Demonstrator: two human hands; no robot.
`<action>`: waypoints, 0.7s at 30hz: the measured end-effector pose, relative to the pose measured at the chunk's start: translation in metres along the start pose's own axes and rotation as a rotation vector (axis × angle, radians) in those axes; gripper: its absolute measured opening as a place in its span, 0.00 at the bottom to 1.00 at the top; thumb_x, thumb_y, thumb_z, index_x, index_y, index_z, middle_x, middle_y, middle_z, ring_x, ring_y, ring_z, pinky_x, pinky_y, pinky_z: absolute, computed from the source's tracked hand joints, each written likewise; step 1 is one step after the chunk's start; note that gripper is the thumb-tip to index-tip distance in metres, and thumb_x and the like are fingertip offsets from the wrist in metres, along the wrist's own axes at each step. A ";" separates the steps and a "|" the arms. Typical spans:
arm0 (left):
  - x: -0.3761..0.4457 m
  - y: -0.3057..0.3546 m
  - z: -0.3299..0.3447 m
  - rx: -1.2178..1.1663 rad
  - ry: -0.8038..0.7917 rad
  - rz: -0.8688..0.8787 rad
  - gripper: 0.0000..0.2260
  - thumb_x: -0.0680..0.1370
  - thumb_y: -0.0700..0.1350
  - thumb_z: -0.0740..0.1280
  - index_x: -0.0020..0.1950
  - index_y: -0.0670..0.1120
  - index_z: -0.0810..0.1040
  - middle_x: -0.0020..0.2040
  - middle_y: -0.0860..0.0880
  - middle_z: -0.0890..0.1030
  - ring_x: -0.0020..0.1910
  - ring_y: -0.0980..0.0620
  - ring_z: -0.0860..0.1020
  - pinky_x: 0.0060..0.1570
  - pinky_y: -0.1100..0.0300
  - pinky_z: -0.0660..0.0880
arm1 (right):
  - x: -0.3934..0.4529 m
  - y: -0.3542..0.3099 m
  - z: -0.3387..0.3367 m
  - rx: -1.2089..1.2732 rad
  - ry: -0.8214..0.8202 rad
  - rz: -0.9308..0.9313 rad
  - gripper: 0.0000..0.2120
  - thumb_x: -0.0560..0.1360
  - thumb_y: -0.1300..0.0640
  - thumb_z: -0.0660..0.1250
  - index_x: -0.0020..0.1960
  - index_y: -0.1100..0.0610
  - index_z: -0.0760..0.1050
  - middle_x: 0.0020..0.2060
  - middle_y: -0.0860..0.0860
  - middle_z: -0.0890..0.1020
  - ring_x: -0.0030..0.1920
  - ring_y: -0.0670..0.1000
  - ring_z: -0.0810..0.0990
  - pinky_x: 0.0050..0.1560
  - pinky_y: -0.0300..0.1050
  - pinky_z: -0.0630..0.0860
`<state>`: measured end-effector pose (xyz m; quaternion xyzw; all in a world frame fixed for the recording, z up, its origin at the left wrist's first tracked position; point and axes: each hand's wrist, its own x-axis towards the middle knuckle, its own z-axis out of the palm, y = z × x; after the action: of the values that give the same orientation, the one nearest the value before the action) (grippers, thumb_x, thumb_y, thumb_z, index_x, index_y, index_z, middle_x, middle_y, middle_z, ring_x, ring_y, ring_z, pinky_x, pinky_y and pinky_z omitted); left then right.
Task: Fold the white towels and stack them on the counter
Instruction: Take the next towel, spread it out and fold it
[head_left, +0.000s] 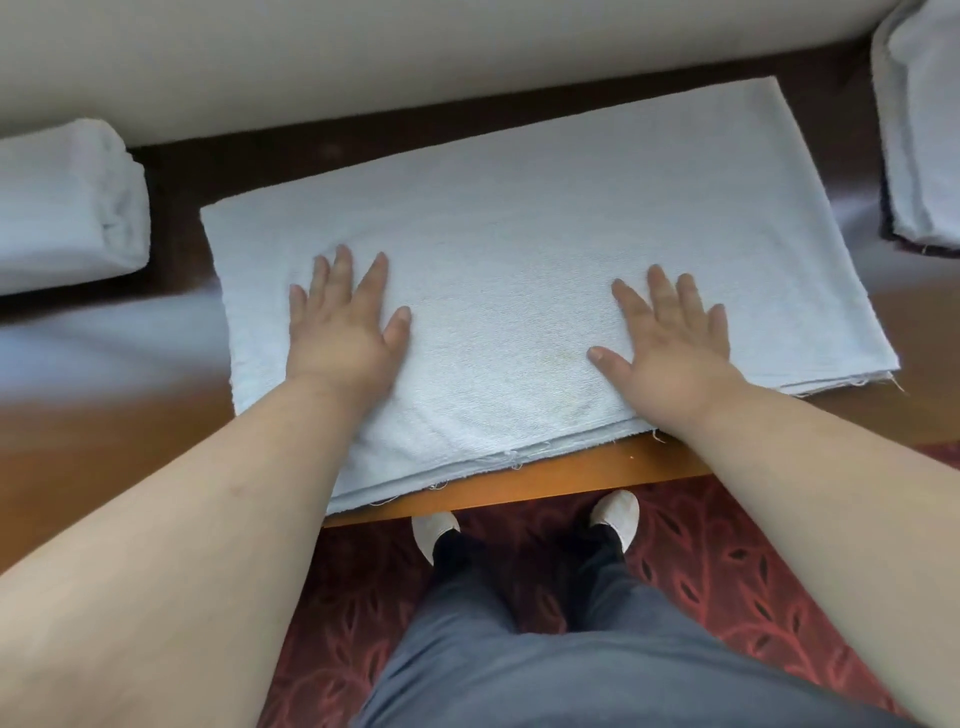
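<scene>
A white towel (519, 249), folded into a flat rectangle of a few layers, lies across the wooden counter (104, 415), its near edge at the counter's front. My left hand (345, 322) lies palm down on the towel's left part, fingers straight and spread. My right hand (670, 343) presses flat on the right part the same way. A folded, rolled-looking white towel (67, 208) sits at the far left of the counter. Another pile of white towels (919, 124) lies at the far right edge of the view.
A pale wall (415, 52) runs behind the counter. Below the counter's front edge (519, 488) is a red patterned carpet (753, 571), with my legs in grey trousers and two white slippers on it.
</scene>
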<state>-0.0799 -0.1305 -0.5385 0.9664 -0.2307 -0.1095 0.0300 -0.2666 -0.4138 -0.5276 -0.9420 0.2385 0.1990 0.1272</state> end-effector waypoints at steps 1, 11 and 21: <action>-0.004 -0.012 0.000 0.012 0.008 -0.022 0.30 0.78 0.64 0.45 0.79 0.57 0.49 0.80 0.46 0.48 0.78 0.46 0.45 0.74 0.47 0.41 | -0.001 0.003 0.005 -0.026 0.018 -0.002 0.38 0.74 0.27 0.44 0.79 0.41 0.38 0.80 0.48 0.38 0.78 0.54 0.34 0.76 0.61 0.37; -0.011 -0.044 -0.021 0.002 -0.060 -0.276 0.30 0.78 0.48 0.52 0.79 0.54 0.47 0.80 0.44 0.44 0.78 0.44 0.43 0.75 0.42 0.42 | -0.015 0.064 0.000 0.032 0.089 0.276 0.42 0.73 0.25 0.42 0.80 0.45 0.41 0.81 0.51 0.42 0.79 0.54 0.39 0.76 0.62 0.41; 0.013 0.225 -0.014 -0.039 -0.177 0.589 0.26 0.81 0.53 0.52 0.79 0.55 0.49 0.80 0.48 0.47 0.78 0.47 0.44 0.74 0.51 0.42 | -0.052 0.130 0.012 0.192 0.167 0.525 0.39 0.74 0.27 0.42 0.80 0.44 0.41 0.80 0.51 0.42 0.79 0.54 0.38 0.76 0.63 0.41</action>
<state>-0.1638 -0.3369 -0.5030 0.8439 -0.5004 -0.1845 0.0588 -0.3775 -0.5002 -0.5344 -0.8448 0.5015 0.1232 0.1400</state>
